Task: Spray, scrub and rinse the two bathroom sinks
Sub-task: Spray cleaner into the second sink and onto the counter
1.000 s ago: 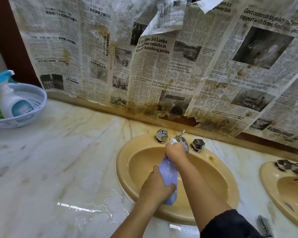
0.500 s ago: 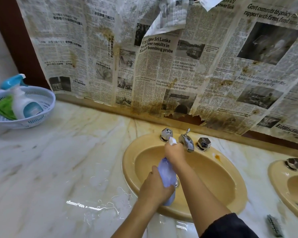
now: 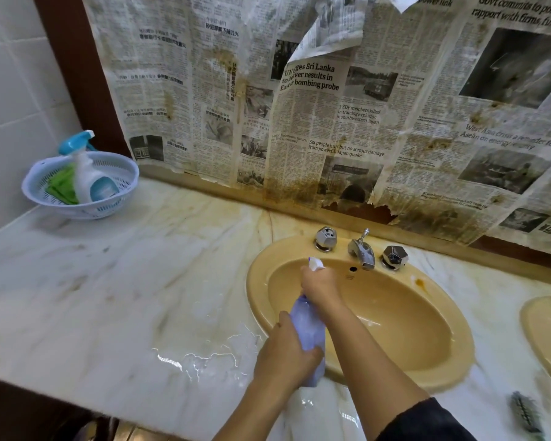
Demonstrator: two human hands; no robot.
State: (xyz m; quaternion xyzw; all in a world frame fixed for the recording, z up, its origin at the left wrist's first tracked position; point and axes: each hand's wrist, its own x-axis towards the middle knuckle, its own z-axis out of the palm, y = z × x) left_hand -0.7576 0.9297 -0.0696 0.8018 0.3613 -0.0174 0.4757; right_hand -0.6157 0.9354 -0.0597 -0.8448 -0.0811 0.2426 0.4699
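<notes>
Low centre of the frame, over the near sink [image 3: 427,361], the left hand [image 3: 288,354] wraps the bottle [image 3: 309,326] body; the right hand [image 3: 320,283] is closed round its spray head. Spraying step, I'd say. Next: squeeze, sweep the bowl, then scrub.

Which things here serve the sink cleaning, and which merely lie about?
In use: purple spray bottle, held by left hand and right hand; yellow sink; second sink; tap.

Lying about: basket, white spray bottle, newspaper, brush.
</notes>
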